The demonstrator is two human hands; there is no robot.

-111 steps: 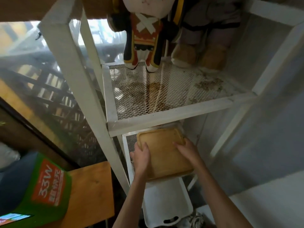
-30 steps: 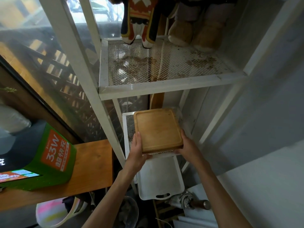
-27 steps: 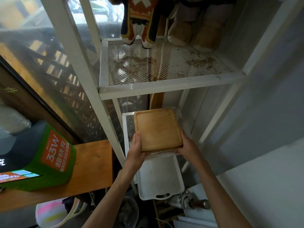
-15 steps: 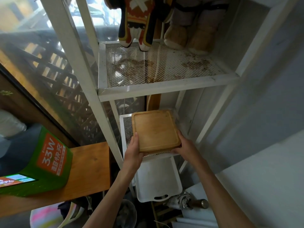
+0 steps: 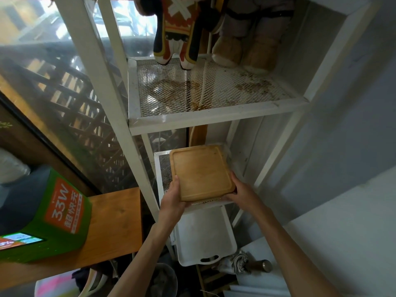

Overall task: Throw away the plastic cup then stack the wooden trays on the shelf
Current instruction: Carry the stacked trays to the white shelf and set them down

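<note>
Hands, left hand and right hand, grip wooden tray (underside hidden) over mesh shelf.

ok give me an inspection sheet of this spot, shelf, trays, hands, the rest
surface: middle mesh shelf of a white rack; upper mesh shelf stained brown
job's things: wooden tray flat on the middle shelf, near edge at the shelf's front; cannot tell if another lies beneath; no plastic cup seen
clutter: two plush toys on the upper shelf; white tray below
hands: left hand grips the tray's near left corner, right hand its near right corner
cables: nothing seen
surroundings: green box on a wooden table at left, window behind, wall at right
</note>
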